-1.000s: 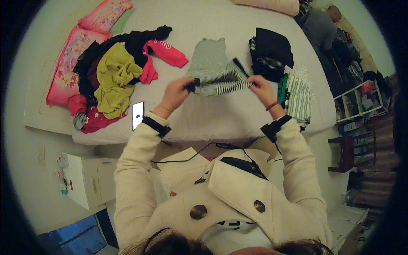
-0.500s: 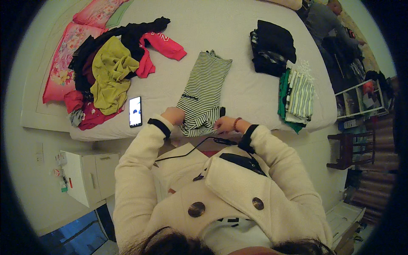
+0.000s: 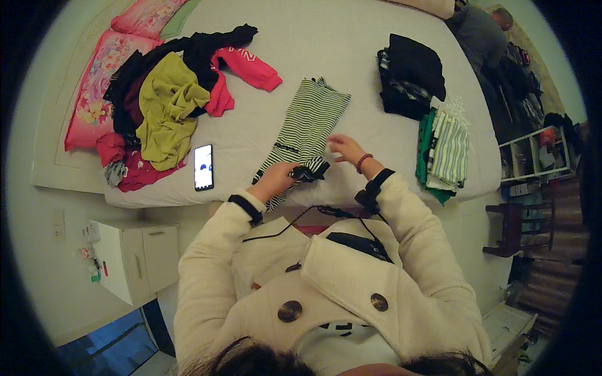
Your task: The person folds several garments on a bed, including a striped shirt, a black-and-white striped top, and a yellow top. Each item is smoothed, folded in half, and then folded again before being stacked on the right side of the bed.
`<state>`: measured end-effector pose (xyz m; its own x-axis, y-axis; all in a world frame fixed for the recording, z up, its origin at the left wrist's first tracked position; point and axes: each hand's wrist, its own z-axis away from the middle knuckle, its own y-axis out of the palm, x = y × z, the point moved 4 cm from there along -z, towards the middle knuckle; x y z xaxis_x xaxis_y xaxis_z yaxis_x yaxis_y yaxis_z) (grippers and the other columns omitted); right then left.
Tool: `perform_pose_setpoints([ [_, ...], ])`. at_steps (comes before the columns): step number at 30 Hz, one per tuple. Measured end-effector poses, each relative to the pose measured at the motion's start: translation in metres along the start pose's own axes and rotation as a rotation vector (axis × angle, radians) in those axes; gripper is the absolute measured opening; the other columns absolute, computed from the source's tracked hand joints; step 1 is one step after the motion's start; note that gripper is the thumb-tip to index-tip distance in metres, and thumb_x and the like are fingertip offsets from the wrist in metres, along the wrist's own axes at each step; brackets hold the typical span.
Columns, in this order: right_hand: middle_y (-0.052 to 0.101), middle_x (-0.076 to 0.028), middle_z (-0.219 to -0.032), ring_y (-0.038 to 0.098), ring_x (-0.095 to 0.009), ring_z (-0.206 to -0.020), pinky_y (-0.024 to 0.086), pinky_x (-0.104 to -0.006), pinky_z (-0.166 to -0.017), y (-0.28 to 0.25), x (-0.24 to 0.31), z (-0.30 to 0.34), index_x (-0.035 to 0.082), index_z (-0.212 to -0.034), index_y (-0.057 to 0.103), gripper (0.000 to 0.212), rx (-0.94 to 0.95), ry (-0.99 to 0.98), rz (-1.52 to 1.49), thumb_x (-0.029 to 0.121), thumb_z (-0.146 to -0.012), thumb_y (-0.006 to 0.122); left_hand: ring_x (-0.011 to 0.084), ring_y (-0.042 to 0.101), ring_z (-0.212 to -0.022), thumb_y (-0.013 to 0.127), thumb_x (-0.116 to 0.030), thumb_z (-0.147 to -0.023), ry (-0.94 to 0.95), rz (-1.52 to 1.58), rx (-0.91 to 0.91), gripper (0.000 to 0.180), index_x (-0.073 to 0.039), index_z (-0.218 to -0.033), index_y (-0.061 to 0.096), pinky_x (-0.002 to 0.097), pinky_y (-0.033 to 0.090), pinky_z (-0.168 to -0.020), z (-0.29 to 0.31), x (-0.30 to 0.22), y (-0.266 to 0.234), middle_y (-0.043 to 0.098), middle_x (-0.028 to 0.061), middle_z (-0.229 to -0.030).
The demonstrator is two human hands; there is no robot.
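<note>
A black-and-white striped shirt (image 3: 307,119), narrowed into a long strip, lies on the bed in front of me, its near end bunched up by the bed's edge. My left hand (image 3: 276,178) is closed on that bunched end, fingers gripping the striped cloth. Just to the right of the shirt, my right hand (image 3: 346,149) is raised with its fingers apart and nothing in them. A black phone with a lit screen (image 3: 204,167) lies left of my left hand.
On the left of the bed (image 3: 351,25) sits a heap of loose clothes, with an olive garment (image 3: 164,119) on top, beside pink floral pillows (image 3: 100,94). Folded black clothes (image 3: 414,69) and folded striped clothes (image 3: 450,150) are stacked right. A person (image 3: 480,37) is beyond the bed.
My left hand has moved right along the shirt's near end and holds the gathered cloth. My right hand has let go and moved up and slightly right.
</note>
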<state>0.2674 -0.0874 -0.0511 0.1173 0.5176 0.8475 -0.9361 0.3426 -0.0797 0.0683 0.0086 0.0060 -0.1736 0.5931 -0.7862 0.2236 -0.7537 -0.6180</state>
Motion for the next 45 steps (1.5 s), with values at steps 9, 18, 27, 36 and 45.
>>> perform_pose_setpoints([
  [9, 0.041, -0.020, -0.128, 0.051, -0.033, -0.106, 0.048, -0.0440, -0.079, 0.006, -0.068, -0.069, 0.003, -0.134, 0.026, 0.072, -0.137, 0.304, -0.642, 0.035, -0.080, 0.060, 0.0204, 0.055, -0.066, 0.063, -0.020, -0.081, 0.067, 0.287, 0.327, 0.023, -0.003, -0.096, 0.060, 0.0290, 0.044, -0.064, 0.032, -0.087, -0.106, 0.059, 0.0130, -0.075],
  [18, 0.059, -0.008, -0.093, 0.059, -0.020, -0.081, 0.051, -0.0336, -0.068, -0.080, -0.003, -0.033, 0.006, -0.111, 0.050, 0.033, -0.400, -0.230, -0.685, 0.006, -0.079, 0.057, 0.0225, 0.060, -0.080, 0.063, -0.009, -0.076, 0.018, -0.277, -0.207, 0.021, -0.005, -0.097, 0.062, 0.0306, 0.047, -0.071, -0.001, -0.054, -0.207, 0.064, 0.0096, -0.086],
  [27, 0.060, -0.004, -0.091, 0.058, -0.017, -0.081, 0.049, -0.0322, -0.067, -0.136, -0.049, 0.057, 0.006, -0.104, 0.056, 0.028, -0.753, -0.291, -0.241, 0.010, -0.077, 0.062, 0.0317, 0.056, -0.084, 0.060, -0.001, -0.065, 0.227, -0.623, -0.231, 0.031, -0.011, -0.094, 0.062, 0.0392, 0.045, -0.072, 0.011, 0.028, -0.118, 0.059, 0.0111, -0.084],
  [36, 0.063, -0.020, -0.089, 0.060, -0.034, -0.084, 0.046, -0.0389, -0.075, -0.122, -0.145, 0.058, -0.001, -0.086, 0.064, 0.038, -0.443, 0.136, 0.601, 0.034, -0.073, 0.062, 0.0319, 0.056, -0.084, 0.065, -0.018, -0.066, -0.154, -0.661, 0.223, 0.023, -0.009, -0.087, 0.062, 0.0435, 0.043, -0.066, 0.029, 0.077, 0.003, 0.060, 0.0134, -0.085],
  [45, 0.063, -0.019, -0.083, 0.060, -0.033, -0.078, 0.046, -0.0400, -0.071, -0.131, -0.072, 0.069, 0.000, -0.083, 0.064, 0.035, -0.523, 0.043, 0.653, 0.033, -0.072, 0.063, 0.0314, 0.055, -0.084, 0.068, -0.029, -0.066, -0.177, -0.737, -0.178, 0.042, -0.011, -0.102, 0.056, 0.0448, 0.046, -0.068, 0.009, 0.029, 0.071, 0.055, 0.0128, -0.091],
])
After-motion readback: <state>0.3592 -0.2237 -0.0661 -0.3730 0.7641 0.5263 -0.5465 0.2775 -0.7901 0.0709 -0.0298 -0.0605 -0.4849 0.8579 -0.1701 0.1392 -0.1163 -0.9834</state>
